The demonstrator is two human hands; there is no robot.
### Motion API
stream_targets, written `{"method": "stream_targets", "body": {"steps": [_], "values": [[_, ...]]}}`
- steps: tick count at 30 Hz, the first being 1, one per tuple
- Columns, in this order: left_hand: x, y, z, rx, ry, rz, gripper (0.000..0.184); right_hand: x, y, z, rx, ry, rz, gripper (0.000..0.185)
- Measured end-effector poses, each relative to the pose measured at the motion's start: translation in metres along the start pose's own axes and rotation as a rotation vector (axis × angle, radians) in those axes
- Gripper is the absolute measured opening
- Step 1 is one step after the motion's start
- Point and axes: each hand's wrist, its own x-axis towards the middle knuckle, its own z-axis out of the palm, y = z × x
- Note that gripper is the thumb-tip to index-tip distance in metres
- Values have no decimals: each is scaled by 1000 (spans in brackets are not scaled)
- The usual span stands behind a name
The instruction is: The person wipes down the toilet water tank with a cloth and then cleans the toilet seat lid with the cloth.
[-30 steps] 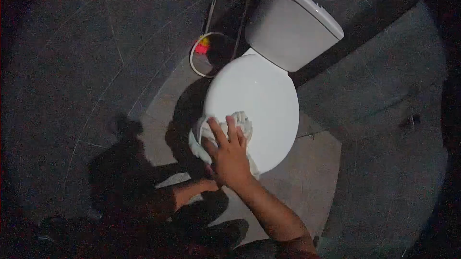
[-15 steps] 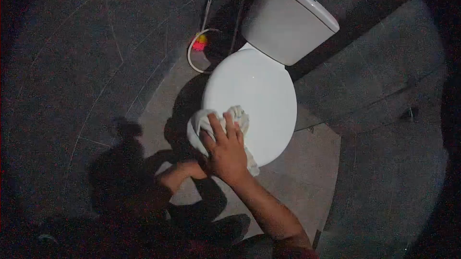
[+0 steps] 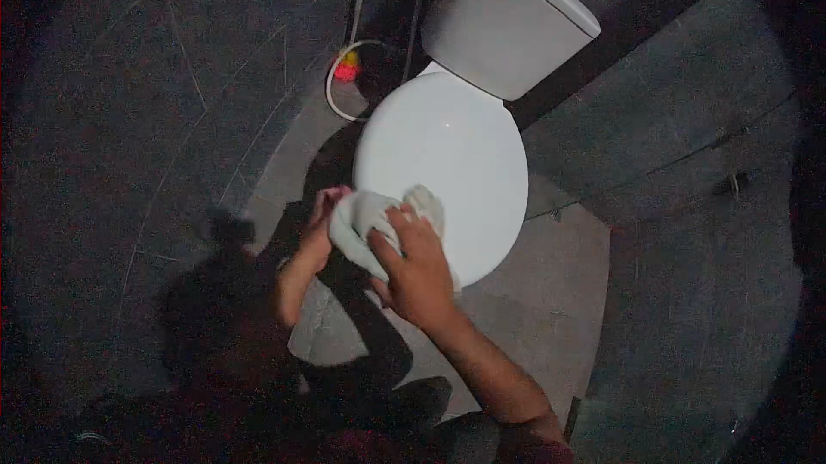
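A pale, crumpled cloth (image 3: pixel 361 214) lies bunched over the front left edge of the closed white toilet lid (image 3: pixel 456 154). My right hand (image 3: pixel 417 262) grips the cloth from above, its fingers bent into the folds. At the cloth's left side is my left hand (image 3: pixel 320 219), with its fingertips closed at the edge of the fabric and partly hidden by it. Part of the cloth hangs below the lid's rim near my right wrist.
Behind the lid stands the white cistern (image 3: pixel 499 29). To its left are a pale looped hose (image 3: pixel 329 89) and a brush with a pink and yellow head (image 3: pixel 346 70). Dark tiled walls (image 3: pixel 206 68) flank the grey floor (image 3: pixel 551 275).
My left hand has moved up and forward from below my right wrist to the cloth's left edge. My right hand has shifted slightly down and right, still on the cloth.
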Motion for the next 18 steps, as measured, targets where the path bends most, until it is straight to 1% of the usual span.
{"method": "stream_targets", "body": {"steps": [1,2,3,4,6,7,9,10,11,12,14,15,17,18], "values": [[-3,3,6,218,8,98,80,-17,0,-1,-6,-6,-5,78],[-9,5,15,204,15,105,80,-33,0,-3,-105,-18,34,79],[-28,35,44,344,65,12,82,-36,6,-5,-206,-25,55,80],[-39,52,56,489,113,-89,86,-27,7,-6,-208,-25,31,80],[-19,7,26,430,33,-4,99,-19,-2,-4,-205,-55,69,77],[11,-47,-5,333,-172,252,97,-9,-4,1,-239,-53,79,78],[28,-72,-13,223,-394,506,95,7,-5,23,-306,-16,81,77],[25,-60,-7,85,-323,327,88,14,-7,25,-366,18,65,77],[21,-46,-4,-48,-247,147,82,15,-11,21,-251,22,79,76],[19,-46,0,-29,-149,146,82,14,-9,21,-249,31,84,76],[14,-49,7,6,48,135,83,0,-1,17,-176,47,0,69],[-4,-13,17,91,56,34,86,-12,6,19,-178,40,2,69],[-25,21,34,161,80,-60,89,-51,31,23,-175,109,-90,64],[-27,29,41,265,107,-99,91,-69,45,18,-175,104,-116,64]]}}
